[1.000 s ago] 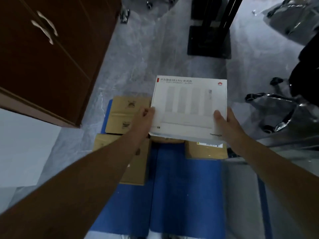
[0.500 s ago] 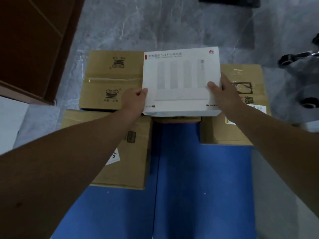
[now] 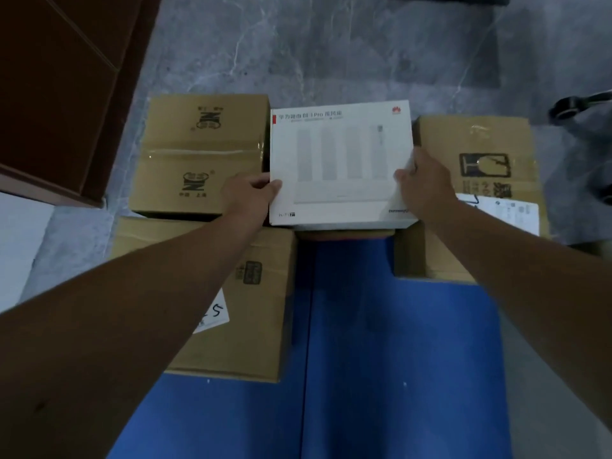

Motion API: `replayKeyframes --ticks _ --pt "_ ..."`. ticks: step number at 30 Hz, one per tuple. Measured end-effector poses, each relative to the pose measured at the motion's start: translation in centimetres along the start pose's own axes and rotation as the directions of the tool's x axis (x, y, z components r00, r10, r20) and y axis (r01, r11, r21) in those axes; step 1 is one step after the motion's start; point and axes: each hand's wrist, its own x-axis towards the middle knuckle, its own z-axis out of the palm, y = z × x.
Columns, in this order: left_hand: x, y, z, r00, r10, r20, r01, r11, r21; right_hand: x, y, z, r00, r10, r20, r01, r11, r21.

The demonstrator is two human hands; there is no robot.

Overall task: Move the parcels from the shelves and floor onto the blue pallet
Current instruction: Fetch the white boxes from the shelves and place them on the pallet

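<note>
Currently I am holding the white parcel (image 3: 337, 160) by its two side edges. My left hand (image 3: 246, 197) is pinching the left edge with the thumb on top, and my right hand (image 3: 427, 187) is gripping the right edge the same way, so the fingers (image 3: 402, 176) of both hands are closed on the box. The parcel is lying level in the gap between the back-left carton (image 3: 202, 154) and the right carton (image 3: 480, 180), at the far end of the blue pallet (image 3: 397, 342). A brown edge (image 3: 344, 235) is showing just under its near side; I cannot tell whether the parcel is resting on it yet. Judgement: this is the placing step. To do it well, I am aiming to lower the parcel flat, both sides together, with its edges square to the neighbouring cartons, and to release only once the weight is borne. Risks: fingertips getting trapped in the narrow gaps, or a corner riding up on a carton.
</note>
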Motion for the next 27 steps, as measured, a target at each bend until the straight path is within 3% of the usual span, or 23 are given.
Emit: replayKeyframes --ticks 8,11,18,24,27 --pt "0.0 -0.4 0.7 0.991 0.129 -0.04 -0.116 0.966 0.232 0.0 0.7 2.4 0.99 0.028 0.139 0.021 0.94 -0.34" --pt "-0.6 -0.6 0.4 0.985 0.171 -0.006 -0.162 0.944 0.286 -0.3 0.5 2.1 0.985 0.036 0.17 0.01 0.964 -0.265" --pt "-4.6 3.9 -1.1 0.971 0.117 0.207 -0.149 0.978 0.149 -5.4 -2.2 -1.1 0.959 0.005 0.282 0.019 0.997 -0.081" --pt "-9.5 15.2 -5.4 0.951 0.189 0.243 -0.221 0.969 0.113 -12.0 -11.0 -7.1 0.951 -0.055 0.305 0.068 0.997 -0.032" --pt "-11.8 24.1 -10.7 0.942 0.277 0.188 -0.305 0.942 0.141 -15.2 -18.7 -12.9 0.927 -0.184 0.326 0.18 0.983 0.042"
